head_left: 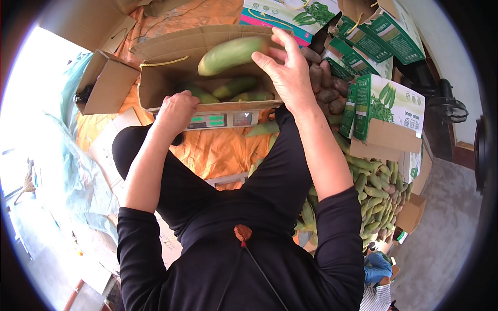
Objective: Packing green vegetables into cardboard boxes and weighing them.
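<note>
Above an open cardboard box [207, 107], a long green radish [231, 56] hangs nearly level, blurred by motion. My right hand [290, 67] grips its right end between thumb and fingers. Several more green radishes [236, 88] lie inside the box. My left hand [177, 110] is closed on the box's near edge, left of its middle, fingertips curled over the rim. Under the box a digital scale [220, 120] shows its lit green display panel, set between my knees.
A large heap of green radishes [376, 202] lies to my right, with reddish-brown tubers [328, 95] farther back. Green-and-white printed cartons [386, 106] stand at the right and far right. Orange sheeting [218, 150] covers the floor. Another person [378, 269] is partly visible at lower right.
</note>
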Motion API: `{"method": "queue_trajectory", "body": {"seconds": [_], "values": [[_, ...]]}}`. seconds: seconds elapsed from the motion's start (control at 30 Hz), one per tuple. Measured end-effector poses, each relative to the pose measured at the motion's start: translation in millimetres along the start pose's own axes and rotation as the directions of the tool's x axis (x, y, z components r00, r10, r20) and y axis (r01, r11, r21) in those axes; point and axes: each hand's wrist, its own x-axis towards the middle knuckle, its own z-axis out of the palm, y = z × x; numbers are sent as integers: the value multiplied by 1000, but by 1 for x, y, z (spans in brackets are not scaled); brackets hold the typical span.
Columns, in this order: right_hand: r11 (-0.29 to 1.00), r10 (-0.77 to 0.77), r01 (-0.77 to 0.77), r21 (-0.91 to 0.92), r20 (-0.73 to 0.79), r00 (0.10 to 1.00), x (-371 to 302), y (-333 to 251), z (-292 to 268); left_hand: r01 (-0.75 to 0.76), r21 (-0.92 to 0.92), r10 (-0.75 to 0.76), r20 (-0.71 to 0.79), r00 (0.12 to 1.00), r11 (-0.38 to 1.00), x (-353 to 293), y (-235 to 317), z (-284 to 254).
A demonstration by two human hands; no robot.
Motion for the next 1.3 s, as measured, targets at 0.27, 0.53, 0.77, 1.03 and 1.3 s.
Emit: {"method": "queue_trajectory", "body": {"seconds": [0.27, 0.53, 0.77, 1.03, 1.3], "values": [[993, 100, -109, -55, -142, 985, -39, 10, -113, -35, -37, 35, -9, 999, 999, -3, -5, 0], [692, 302, -533, -488, -475, 827, -191, 166, -266, -38, -21, 37, -24, 999, 999, -2, 3, -8], [179, 445, -792, -584, -670, 594, -321, 223, -302, 17, -35, -17, 7, 1000, 999, -3, 11, -11], [-275, 431, -788, -552, -803, 412, -338, 207, -330, 31, -40, -31, 9, 999, 999, -1, 8, -10], [57, 269, -975, 217, -943, -194, -397, 234, -413, -22, -27, 22, -23, 999, 999, 11, 16, -3]]}}
